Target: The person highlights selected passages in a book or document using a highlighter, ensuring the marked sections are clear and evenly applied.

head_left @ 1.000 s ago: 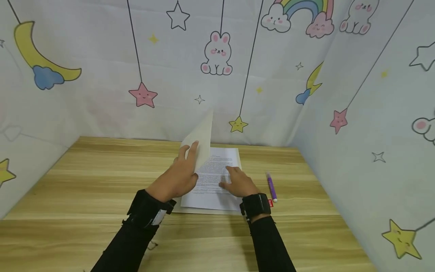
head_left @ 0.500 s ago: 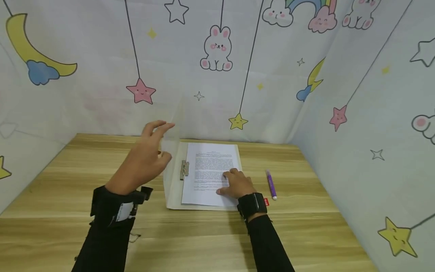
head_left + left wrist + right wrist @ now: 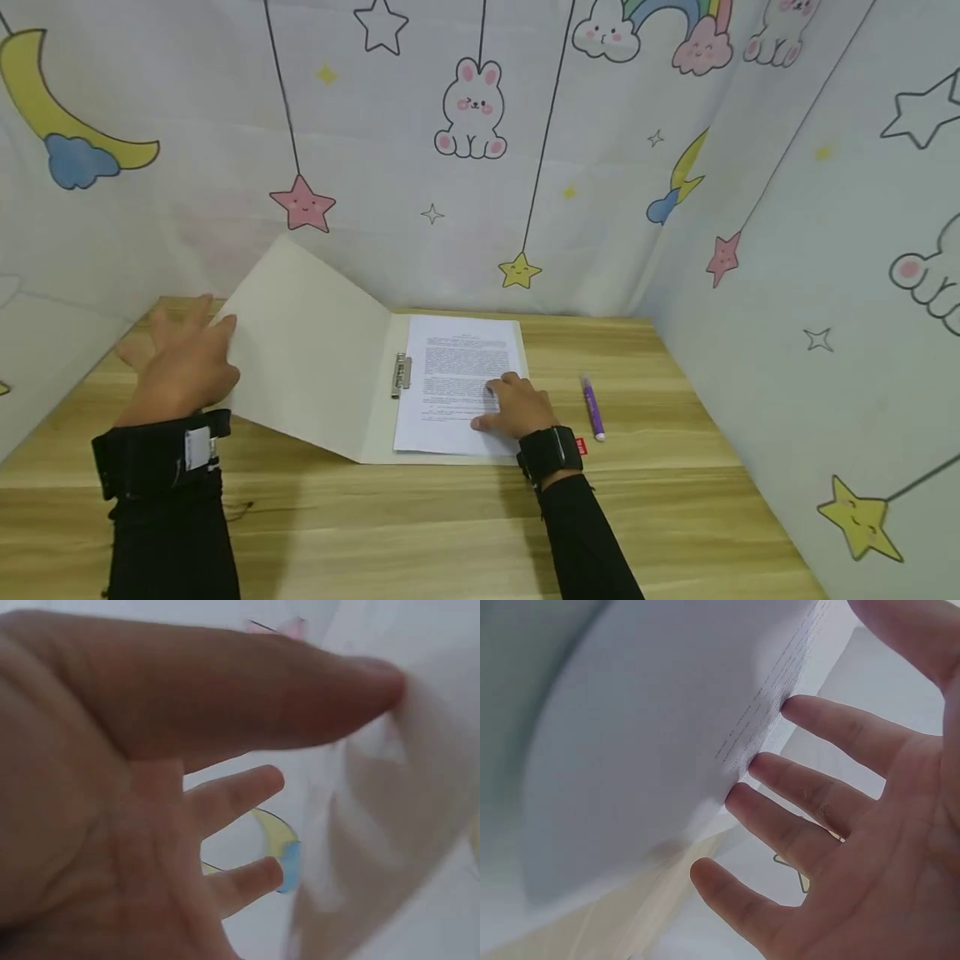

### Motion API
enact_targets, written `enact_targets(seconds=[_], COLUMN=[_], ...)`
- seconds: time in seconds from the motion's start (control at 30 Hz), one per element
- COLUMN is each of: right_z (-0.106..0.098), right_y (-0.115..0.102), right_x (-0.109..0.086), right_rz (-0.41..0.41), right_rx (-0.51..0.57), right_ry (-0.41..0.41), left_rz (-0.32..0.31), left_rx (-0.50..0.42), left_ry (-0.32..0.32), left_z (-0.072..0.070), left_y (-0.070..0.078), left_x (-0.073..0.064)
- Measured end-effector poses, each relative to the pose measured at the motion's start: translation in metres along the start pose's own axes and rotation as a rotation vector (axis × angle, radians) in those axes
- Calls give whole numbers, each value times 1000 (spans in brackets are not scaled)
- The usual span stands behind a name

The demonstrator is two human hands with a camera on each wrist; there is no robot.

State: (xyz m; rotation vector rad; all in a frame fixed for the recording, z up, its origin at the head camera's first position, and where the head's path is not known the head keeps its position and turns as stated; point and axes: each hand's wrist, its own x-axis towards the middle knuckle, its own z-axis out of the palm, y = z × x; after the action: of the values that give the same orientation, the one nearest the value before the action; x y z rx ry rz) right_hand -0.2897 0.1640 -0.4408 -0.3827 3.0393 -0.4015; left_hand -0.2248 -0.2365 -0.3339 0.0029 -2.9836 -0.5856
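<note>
A cream clip folder (image 3: pixel 307 354) lies spread on the table, its left cover tilted up. On its right half are printed sheets (image 3: pixel 450 367), beside a metal clip (image 3: pixel 401 375) near the fold. My left hand (image 3: pixel 182 358) is at the cover's outer left edge with fingers spread. In the left wrist view, the straight thumb of that hand (image 3: pixel 112 795) touches the blurred cover (image 3: pixel 420 787). My right hand (image 3: pixel 521 408) rests on the sheets' lower right part. The right wrist view has its extended fingertips touching the printed paper (image 3: pixel 637 750).
A purple marker (image 3: pixel 592 408) lies on the wooden table (image 3: pixel 420 533) right of the folder. A small red tag (image 3: pixel 581 446) shows beside the right wristband. White cloth walls (image 3: pixel 375 125) with cartoon prints stand behind and at both sides.
My left hand has moved left, and the folder's cover has swung over to the left, uncovering the clip and the whole page. The right hand has stayed on the sheets.
</note>
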Motion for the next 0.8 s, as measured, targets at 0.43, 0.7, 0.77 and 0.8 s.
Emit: enact_targets(seconds=[0.43, 0.7, 0.77, 0.8], right_z=[4, 6, 5, 5], right_y=[0, 5, 6, 6], right_x=[1, 2, 2, 2], right_rz=[7, -14, -18, -17], right_rx=[24, 34, 38, 40], right_ry=[9, 3, 6, 7], left_rz=[-31, -8, -4, 0], left_rx=[123, 87, 96, 101], left_ry=[-339, -327, -301, -289], left_z=[72, 122, 131, 136], left_y=[24, 56, 62, 66], left_x=[35, 43, 43, 43])
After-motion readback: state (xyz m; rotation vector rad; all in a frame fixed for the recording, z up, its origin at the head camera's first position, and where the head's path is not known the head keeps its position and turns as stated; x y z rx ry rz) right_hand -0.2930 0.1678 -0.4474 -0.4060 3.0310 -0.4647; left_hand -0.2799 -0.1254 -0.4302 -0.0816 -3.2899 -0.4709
